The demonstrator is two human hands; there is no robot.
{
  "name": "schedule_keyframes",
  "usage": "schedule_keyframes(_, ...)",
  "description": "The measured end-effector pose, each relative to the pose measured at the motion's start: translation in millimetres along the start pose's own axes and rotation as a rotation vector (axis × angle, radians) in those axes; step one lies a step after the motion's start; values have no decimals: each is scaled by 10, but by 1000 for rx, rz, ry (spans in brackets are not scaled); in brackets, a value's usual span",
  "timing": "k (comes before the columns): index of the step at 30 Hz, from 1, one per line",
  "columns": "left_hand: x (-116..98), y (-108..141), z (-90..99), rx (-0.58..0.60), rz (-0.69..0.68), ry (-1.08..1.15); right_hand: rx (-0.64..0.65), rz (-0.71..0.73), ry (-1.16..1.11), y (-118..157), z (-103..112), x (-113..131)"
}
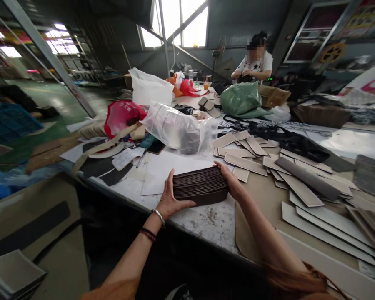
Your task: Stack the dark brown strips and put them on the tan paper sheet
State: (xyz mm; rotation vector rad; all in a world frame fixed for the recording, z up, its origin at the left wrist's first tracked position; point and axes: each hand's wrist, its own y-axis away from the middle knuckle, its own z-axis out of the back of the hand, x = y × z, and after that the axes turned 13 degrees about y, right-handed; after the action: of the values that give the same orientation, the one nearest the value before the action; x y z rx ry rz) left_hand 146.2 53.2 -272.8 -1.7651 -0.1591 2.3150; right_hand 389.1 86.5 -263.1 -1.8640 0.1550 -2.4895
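Observation:
A stack of dark brown strips (pixel 201 185) sits between my two hands near the table's front edge, its layered edges facing up and toward me. My left hand (pixel 170 198) grips its left end, thumb along the near side and fingers behind the end. At the right end, my right hand (pixel 230 180) presses with its fingers over the far top corner. Both hands are closed on the stack. A white sheet (pixel 156 177) lies on the table behind and left of it. To the right are scattered beige strips with pale edges (pixel 245 163).
A clear plastic bag (pixel 181 129), a red bag (pixel 123 116) and a green bag (pixel 241 100) stand farther back. Long pale panels (pixel 328 233) lie at the right. Across the table a person (pixel 254 62) works with both hands. Stacked pieces (pixel 14 271) stand at lower left.

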Motion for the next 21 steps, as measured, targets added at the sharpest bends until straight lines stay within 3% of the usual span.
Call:
schedule_keyframes(6, -82, 82, -66, -81, -24, 83, -74, -90, -175, 71, -111, 105)
schedule_keyframes(11, -44, 211, -68, -102, -41, 1, -109, -36, -29, 150, -115, 90)
schedule_keyframes(16, 35, 216, -67, -109, -31, -27, -53, -26, 82, 121, -72, -11)
schedule_keyframes(21, -35, 217, -78, -109, 84, 52, -3, 9, 145, 120, -27, 30)
